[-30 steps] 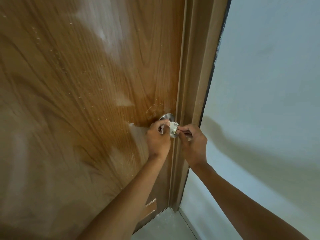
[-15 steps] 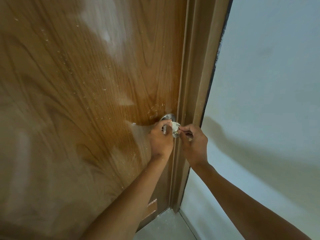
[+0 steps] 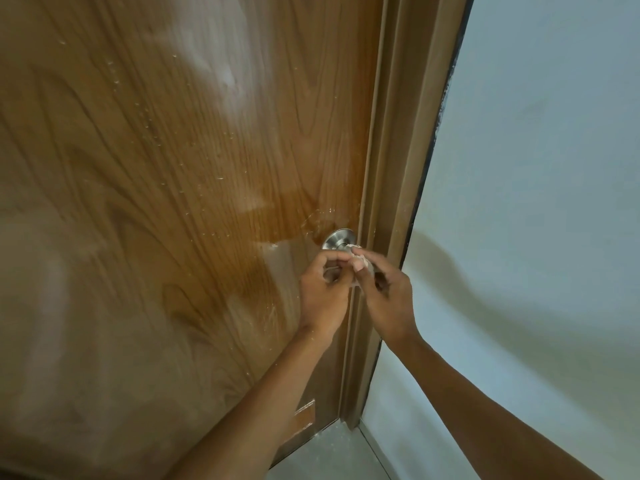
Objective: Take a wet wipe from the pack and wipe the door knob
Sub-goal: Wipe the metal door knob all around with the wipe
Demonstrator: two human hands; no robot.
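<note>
A silver door knob point(image 3: 337, 239) sits on the right side of the brown wooden door point(image 3: 166, 188); only its round plate and neck show. My left hand point(image 3: 323, 294) is curled around the knob from the left. My right hand point(image 3: 388, 296) presses a small crumpled white wet wipe point(image 3: 356, 258) against the knob with its fingertips. The knob's ball is mostly hidden by both hands. The wipe pack is not in view.
The brown door frame point(image 3: 391, 202) runs right of the knob. A pale wall point(image 3: 536, 202) fills the right side. A strip of grey floor point(image 3: 329, 455) shows at the bottom.
Both hands have shifted slightly lower on the knob, uncovering more of the silver plate. The wipe has bunched up smaller under my right fingertips.
</note>
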